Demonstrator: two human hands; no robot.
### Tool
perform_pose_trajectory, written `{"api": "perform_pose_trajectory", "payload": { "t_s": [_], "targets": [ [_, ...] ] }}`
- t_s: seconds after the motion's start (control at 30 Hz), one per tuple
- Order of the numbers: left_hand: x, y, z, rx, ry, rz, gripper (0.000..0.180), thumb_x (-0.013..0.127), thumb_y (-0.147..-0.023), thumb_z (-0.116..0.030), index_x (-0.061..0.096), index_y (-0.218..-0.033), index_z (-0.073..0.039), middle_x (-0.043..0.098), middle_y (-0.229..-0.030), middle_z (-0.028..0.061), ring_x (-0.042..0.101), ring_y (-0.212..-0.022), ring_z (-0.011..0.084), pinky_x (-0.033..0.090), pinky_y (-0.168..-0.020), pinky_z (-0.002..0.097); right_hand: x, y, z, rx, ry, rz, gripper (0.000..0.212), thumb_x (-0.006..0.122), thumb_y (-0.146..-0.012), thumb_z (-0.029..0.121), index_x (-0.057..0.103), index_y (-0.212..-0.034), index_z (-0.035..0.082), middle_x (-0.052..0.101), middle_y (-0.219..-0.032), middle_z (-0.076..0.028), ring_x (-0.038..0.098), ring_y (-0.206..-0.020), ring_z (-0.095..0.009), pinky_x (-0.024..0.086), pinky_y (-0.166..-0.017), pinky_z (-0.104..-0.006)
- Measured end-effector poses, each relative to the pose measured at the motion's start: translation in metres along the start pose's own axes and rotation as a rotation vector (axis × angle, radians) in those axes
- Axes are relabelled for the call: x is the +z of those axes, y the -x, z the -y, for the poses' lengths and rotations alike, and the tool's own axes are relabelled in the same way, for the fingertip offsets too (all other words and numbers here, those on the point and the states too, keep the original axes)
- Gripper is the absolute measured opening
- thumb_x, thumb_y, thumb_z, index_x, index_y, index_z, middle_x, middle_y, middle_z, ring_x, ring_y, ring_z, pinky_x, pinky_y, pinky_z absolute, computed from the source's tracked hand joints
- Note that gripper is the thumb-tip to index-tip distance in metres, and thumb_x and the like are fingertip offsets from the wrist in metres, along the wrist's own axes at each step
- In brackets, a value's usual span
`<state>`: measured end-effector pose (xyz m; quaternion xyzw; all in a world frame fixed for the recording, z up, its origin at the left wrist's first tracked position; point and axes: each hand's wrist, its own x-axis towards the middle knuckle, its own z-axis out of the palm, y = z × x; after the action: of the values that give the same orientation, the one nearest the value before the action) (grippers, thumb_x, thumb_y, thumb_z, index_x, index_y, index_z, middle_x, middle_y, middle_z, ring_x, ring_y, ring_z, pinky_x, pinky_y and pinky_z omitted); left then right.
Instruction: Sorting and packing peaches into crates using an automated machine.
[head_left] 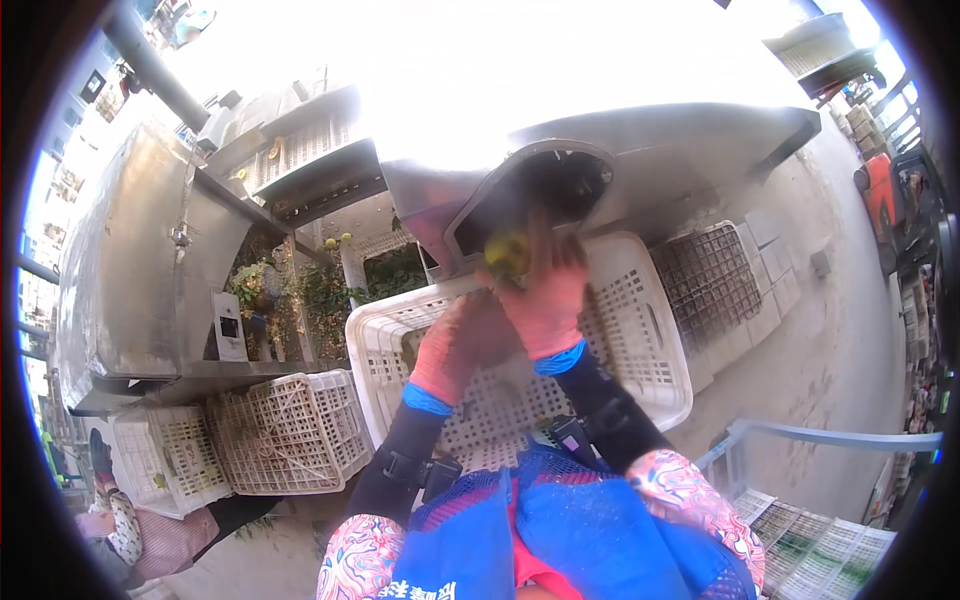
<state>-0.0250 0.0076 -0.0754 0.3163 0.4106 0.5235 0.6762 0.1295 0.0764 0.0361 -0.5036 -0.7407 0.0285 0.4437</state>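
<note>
Fruit: a round, yellow-green fruit (508, 253) sits above the far rim of the white crate (640, 335), its skin part bright, part shaded, its outline softened by blur.
Right hand: gloved in pinkish orange, the right hand (548, 302) reaches over the white crate's far side with fingers extended; the fruit lies just beside its thumb side, and whether the fingers grip it cannot be told.
Left hand: in a matching glove, the left hand (447, 352) hangs over the white crate's left half; its fingers dissolve into a dark blur, so its grip cannot be told either.
Chute: the metal chute (650, 150) opens just beyond the white crate, its mouth dark inside and partly covered by the right fingertips; glare washes out everything above.
Crate floor: forearms and blue clothing hide much of the white crate's near side.
Left of the white crate: a worn, slatted crate (290, 432) stands near; farther out, a second person (165, 540) is cut off by the lens edge.
Right of the white crate: a dark, grimy grid crate (708, 280).
</note>
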Motion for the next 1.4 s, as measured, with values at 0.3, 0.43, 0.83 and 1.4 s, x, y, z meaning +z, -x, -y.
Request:
{"api": "perform_pose_trajectory", "payload": {
  "t_s": [0.3,0.43,0.83,1.4],
  "targets": [
    [0.022,0.045,-0.057,-0.134,-0.097,-0.152,0.041,0.056,-0.102,-0.036,0.062,-0.126,-0.004,0.069,-0.107,0.0138,0.069,-0.089,0.0238,0.057,-0.081,0.0378,0.07,-0.026,-0.06,-0.202,0.457,0.171,0.038,0.064,-0.088,0.044,0.064,-0.101,0.008,0.066,-0.096,-0.009,0.062,-0.093,-0.031,0.047,-0.085,-0.0479],
    [-0.007,0.109,-0.062,0.173,-0.398,-0.464,0.04,0.057,-0.103,-0.025,0.057,-0.135,0.0,0.068,-0.114,0.0139,0.068,-0.089,0.0187,0.057,-0.078,0.0329,0.0,-0.057,-0.024,-0.041,0.026,0.083,0.054,0.069,-0.086,0.046,0.061,-0.122,0.006,0.061,-0.122,-0.018,0.058,-0.111,-0.04,0.044,-0.098,-0.0507],
    [-0.051,0.261,0.061,-0.306,-0.516,-0.433,0.088,0.079,-0.078,-0.033,0.038,-0.152,-0.01,0.063,-0.128,0.0233,0.06,-0.116,0.0395,0.05,-0.1,0.0492,-0.198,0.109,-0.24,0.858,-0.204,0.724,0.079,0.078,-0.08,0.037,0.049,-0.146,0.005,0.061,-0.136,-0.017,0.06,-0.121,-0.028,0.046,-0.104,-0.039],
    [-0.046,0.401,-0.025,0.051,-0.022,-1.191,0.069,0.06,-0.069,0.019,0.055,-0.135,0.003,0.069,-0.116,0.0161,0.069,-0.1,0.0286,0.056,-0.091,0.04,-0.101,0.189,-0.149,1.283,-1.283,0.884,0.074,0.058,-0.068,-0.003,0.049,-0.141,0.002,0.062,-0.124,-0.015,0.062,-0.112,-0.032,0.05,-0.104,-0.0454]
  ]
}}
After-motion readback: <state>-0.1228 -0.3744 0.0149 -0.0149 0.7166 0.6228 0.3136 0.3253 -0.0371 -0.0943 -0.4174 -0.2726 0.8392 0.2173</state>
